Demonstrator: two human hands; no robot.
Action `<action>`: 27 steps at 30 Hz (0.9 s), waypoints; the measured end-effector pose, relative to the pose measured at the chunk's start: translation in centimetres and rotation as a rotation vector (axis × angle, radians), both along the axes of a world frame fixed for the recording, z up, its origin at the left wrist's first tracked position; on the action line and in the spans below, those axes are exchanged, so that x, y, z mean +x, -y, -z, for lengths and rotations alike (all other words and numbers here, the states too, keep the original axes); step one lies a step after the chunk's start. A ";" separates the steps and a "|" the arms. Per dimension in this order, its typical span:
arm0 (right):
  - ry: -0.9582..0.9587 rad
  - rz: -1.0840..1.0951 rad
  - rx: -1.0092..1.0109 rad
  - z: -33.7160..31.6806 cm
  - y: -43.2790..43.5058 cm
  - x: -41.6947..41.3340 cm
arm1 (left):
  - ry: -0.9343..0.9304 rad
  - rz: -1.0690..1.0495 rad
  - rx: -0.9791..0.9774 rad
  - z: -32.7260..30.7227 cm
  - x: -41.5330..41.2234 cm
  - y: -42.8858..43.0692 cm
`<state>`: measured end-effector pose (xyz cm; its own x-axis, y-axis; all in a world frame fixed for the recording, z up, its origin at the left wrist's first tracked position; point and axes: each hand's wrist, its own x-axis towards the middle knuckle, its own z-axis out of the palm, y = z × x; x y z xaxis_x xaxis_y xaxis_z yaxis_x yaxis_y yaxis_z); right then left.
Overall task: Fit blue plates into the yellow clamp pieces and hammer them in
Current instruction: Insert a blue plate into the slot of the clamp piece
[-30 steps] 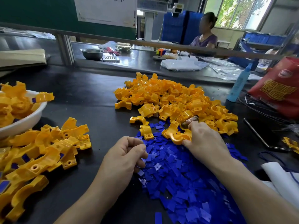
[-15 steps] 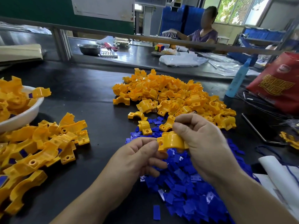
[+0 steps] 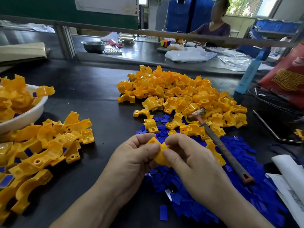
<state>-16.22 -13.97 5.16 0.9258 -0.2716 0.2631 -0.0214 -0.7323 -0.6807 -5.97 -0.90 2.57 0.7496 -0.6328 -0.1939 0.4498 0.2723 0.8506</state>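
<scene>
Head view: left hand (image 3: 136, 155) and right hand (image 3: 189, 160) both pinch 1 curved yellow plastic clamp piece (image 3: 160, 157) with curled fingers, above the heap of small blue plastic plates (image 3: 246, 195) on the black worktop (image 3: 98, 104). 1.0 s ago the right hand lay on the yellow pile and the left picked among the plates. Judgement: fitting is under way, but the plate itself is hidden. Brown-handled hammer (image 3: 222, 148) lies untouched.
</scene>
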 end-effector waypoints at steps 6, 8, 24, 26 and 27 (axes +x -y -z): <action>-0.234 0.196 -0.632 1.7 2.4 -0.7 | -0.009 -0.139 0.044 -0.2 1.9 -0.7; -0.327 0.158 -0.662 2.4 2.6 -0.5 | -0.031 -0.144 0.064 0.0 2.1 -0.7; -0.110 0.184 -0.391 3.0 3.2 0.1 | 0.016 0.129 0.144 -0.1 0.8 -0.5; -0.084 0.186 -0.357 2.7 3.2 0.0 | 0.049 0.119 0.135 -0.2 0.7 -0.6; -0.078 0.192 -0.337 2.5 3.2 0.0 | 0.062 0.109 0.132 -0.2 0.7 -0.6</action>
<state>-16.25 -17.20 2.64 0.8872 -0.3525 0.2977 -0.2224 -0.8920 -0.3935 -5.24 -0.32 2.78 0.6911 -0.6831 -0.2362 0.4162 0.1090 0.9027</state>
